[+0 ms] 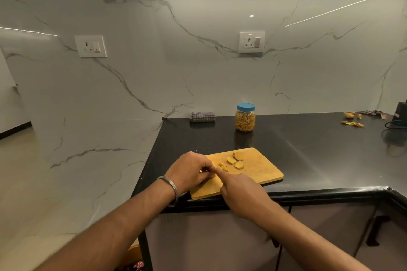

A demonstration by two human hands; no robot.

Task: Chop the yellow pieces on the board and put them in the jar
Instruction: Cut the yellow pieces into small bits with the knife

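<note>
Head view shows a person standing at a black counter [308,149], both hands low in the middle of the frame over a wooden board [259,167]. The left hand [189,170] has its fingers curled down on the left part of the board; something thin and pale shows under them, but I cannot tell what it is or whether the hand grips it. The right hand [241,187] has its index finger stretched straight forward, the tip just beside a small yellow piece [223,167]; the other fingers look folded, and whether they hold something I cannot tell. 3 more yellow pieces [235,159] lie close together near the middle of the board. Above the board in the frame, well apart from it, a jar [245,120] with a blue lid on stands upright, filled with yellow strips. A folded checked cloth [202,116] lies left of the jar by the wall. At the far right lie some peels [352,123].
</note>
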